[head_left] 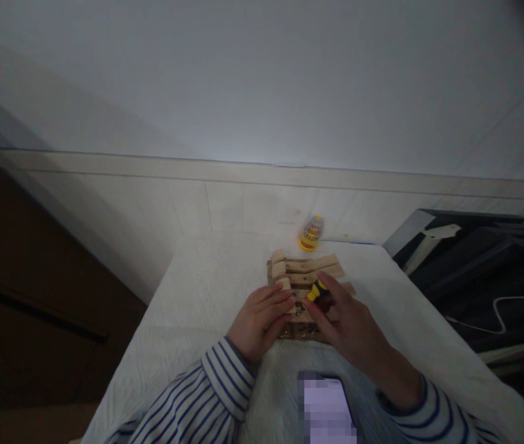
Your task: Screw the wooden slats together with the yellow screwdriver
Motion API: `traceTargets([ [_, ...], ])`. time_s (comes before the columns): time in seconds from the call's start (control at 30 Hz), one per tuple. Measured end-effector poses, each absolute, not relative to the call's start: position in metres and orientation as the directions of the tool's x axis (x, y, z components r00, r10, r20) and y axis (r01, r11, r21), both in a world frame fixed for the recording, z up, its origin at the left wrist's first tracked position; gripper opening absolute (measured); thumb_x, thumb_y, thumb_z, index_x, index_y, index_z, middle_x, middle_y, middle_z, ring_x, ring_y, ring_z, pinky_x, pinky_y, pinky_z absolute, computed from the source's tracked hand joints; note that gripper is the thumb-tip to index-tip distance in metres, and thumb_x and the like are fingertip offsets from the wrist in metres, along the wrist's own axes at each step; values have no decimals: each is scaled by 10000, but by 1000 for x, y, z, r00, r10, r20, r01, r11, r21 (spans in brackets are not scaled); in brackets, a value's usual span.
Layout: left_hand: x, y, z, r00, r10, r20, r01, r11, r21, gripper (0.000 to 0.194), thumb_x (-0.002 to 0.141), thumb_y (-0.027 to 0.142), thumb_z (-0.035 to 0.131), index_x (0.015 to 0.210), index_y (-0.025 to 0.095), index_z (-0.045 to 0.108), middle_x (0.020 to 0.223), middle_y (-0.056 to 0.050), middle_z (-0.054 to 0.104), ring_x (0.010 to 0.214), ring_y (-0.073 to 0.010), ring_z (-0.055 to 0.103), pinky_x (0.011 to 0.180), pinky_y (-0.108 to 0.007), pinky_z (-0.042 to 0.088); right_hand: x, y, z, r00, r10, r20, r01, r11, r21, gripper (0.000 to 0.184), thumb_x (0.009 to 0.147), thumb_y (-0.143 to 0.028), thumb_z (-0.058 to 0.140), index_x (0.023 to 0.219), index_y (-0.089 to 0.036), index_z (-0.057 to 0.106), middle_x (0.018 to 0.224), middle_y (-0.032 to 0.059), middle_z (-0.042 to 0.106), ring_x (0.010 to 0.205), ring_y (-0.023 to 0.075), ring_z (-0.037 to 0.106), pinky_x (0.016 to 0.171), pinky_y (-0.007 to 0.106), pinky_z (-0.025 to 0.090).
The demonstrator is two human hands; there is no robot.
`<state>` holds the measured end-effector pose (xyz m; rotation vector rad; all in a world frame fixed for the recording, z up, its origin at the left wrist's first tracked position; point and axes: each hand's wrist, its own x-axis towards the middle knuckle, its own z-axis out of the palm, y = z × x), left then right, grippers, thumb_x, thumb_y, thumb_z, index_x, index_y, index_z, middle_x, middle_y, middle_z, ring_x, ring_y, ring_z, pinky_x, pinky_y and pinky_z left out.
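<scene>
A small wooden assembly (307,271) of slats and rounded pegs sits on a white table (197,296) in front of me. My left hand (262,320) lies on its left side, fingers stretched over the wood and touching it. My right hand (347,324) pinches a small yellow-and-black tool (315,291) over the middle of the wooden piece. Both sleeves are white with dark stripes.
A small yellow container (311,234) with a clear top stands just behind the wooden piece, near the wall. A phone (326,410) lies near the front edge. Dark equipment with a white cable (497,308) lies to the right. The table's left edge drops to a dark floor.
</scene>
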<state>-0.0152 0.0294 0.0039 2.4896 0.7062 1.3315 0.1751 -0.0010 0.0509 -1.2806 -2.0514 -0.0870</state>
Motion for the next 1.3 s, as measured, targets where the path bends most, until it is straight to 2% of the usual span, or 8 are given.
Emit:
traceTargets([
  [0.17, -16, 29, 5, 473, 502, 724, 298, -864, 405, 272, 854, 149, 522, 1123, 159, 553, 1130, -104, 632, 1193, -226, 479, 948, -440, 442, 173, -2, 53, -259, 760, 595, 796, 517, -314, 420, 874, -345, 473, 1244, -176, 364, 797, 69, 676, 611, 200, 658, 502, 313, 530],
  [0.47, -16, 28, 6, 473, 526, 707, 305, -850, 428, 270, 856, 156, 519, 1122, 166, 564, 1117, -97, 639, 1180, -230, 491, 952, -443, 441, 176, -6, 54, -292, 787, 544, 746, 543, -385, 477, 859, -234, 481, 1292, -185, 285, 874, 81, 673, 653, 189, 648, 549, 316, 531],
  [0.77, -16, 30, 2, 472, 506, 721, 296, -862, 411, 277, 864, 168, 513, 1139, 164, 548, 1125, -100, 634, 1192, -220, 478, 956, -437, 436, 176, -4, 54, -290, 785, 548, 740, 547, -392, 427, 889, -279, 450, 1278, -183, 302, 791, 55, 665, 620, 187, 655, 527, 306, 528],
  [1.03, -16, 30, 2, 475, 514, 715, 307, -858, 412, 270, 854, 147, 524, 1122, 156, 556, 1130, -99, 632, 1186, -224, 482, 951, -439, 440, 175, -2, 50, -234, 809, 539, 777, 489, -396, 420, 884, -334, 452, 1257, -184, 331, 764, 57, 654, 603, 202, 653, 508, 329, 531],
  [1.3, -15, 30, 3, 467, 505, 726, 299, -863, 408, 270, 864, 174, 514, 1131, 166, 553, 1126, -103, 634, 1185, -221, 486, 951, -438, 434, 172, 0, 44, -176, 766, 619, 783, 490, -384, 401, 860, -332, 504, 1217, -204, 375, 829, 61, 662, 610, 192, 645, 491, 304, 523],
])
